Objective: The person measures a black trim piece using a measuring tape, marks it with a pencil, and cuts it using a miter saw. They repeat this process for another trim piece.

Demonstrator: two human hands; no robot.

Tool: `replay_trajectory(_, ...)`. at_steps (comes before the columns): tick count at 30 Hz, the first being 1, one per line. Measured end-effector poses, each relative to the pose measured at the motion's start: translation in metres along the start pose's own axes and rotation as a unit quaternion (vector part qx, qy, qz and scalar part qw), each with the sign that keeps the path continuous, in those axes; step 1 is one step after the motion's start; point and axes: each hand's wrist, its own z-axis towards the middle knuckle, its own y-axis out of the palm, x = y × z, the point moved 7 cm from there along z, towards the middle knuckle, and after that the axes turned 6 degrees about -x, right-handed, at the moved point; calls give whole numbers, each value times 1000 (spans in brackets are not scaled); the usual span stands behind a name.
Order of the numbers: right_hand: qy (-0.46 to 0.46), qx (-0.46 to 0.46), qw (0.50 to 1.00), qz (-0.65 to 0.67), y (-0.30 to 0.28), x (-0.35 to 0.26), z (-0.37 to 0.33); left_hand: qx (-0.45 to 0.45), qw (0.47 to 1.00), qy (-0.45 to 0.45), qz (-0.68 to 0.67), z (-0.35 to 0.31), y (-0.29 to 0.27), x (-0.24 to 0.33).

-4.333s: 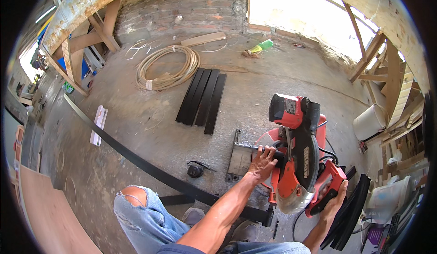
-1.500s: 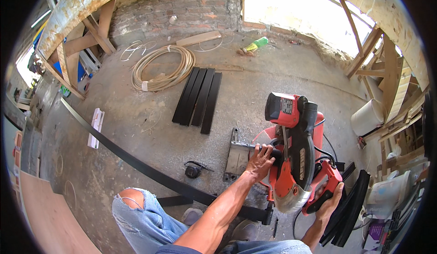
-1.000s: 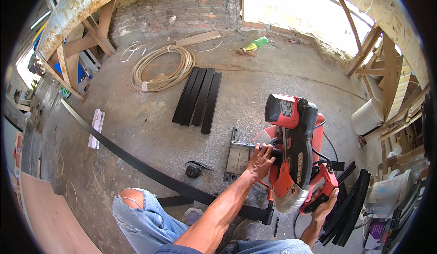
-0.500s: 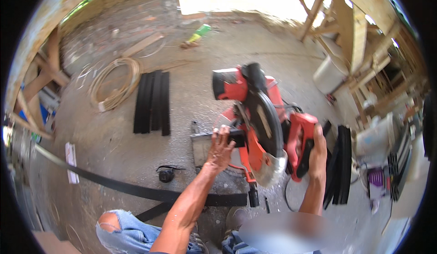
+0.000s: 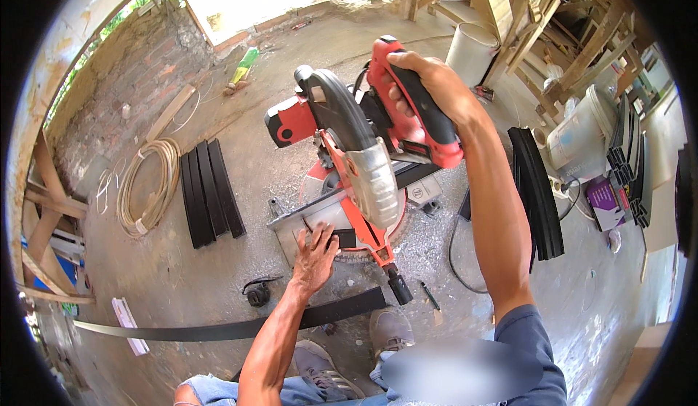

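Note:
A red and black miter saw (image 5: pixel 349 126) stands on the floor in front of me. My right hand (image 5: pixel 440 89) is wrapped round its handle (image 5: pixel 414 100), with the arm stretched forward. At the near left of the saw's grey metal base (image 5: pixel 287 235), my left hand (image 5: pixel 314 260) lies with fingers spread. Its fingertips touch the base and a short black piece (image 5: pixel 345 239) beside the orange-red table arm. The lower blade edge is hidden behind a cloudy clear guard (image 5: pixel 376 184).
Nearer me, a long black strip (image 5: pixel 276 326) crosses the floor by my shoes (image 5: pixel 320 366). A tape measure (image 5: pixel 257 293) and a marker (image 5: pixel 430 297) lie close by. Black strips (image 5: pixel 207 195) and coiled cable (image 5: pixel 149 188) rest at left; more dark strips (image 5: pixel 534 195) and a bucket (image 5: pixel 582 140) at right.
The saw's handle and my right hand are now farther forward from my left hand, the arm straighter. My left hand stays at the base. The whole view has turned and shifted.

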Motion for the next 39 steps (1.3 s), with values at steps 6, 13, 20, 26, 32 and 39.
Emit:
replay_trajectory(6,-15,-32,999,11,-2,-5,27,-23,981,5,-194,15,-34,11)
replay_trajectory(13,-22,-7,1000,3,-5,-10,21,-23,919,107,-378,61,-47,103)
replay_trajectory(20,-53,-3,999,7,-13,1,19,8,946,56,-319,100,-28,119)
replay_trajectory(26,-173,69,980,64,-30,13,11,13,996,49,-79,157,-17,136)
replay_trajectory(32,-260,83,960,59,-41,5,-28,-52,996,-62,-41,208,18,121)
replay_trajectory(39,-112,18,970,-216,-43,204,-183,-38,996,-74,-20,215,23,113)
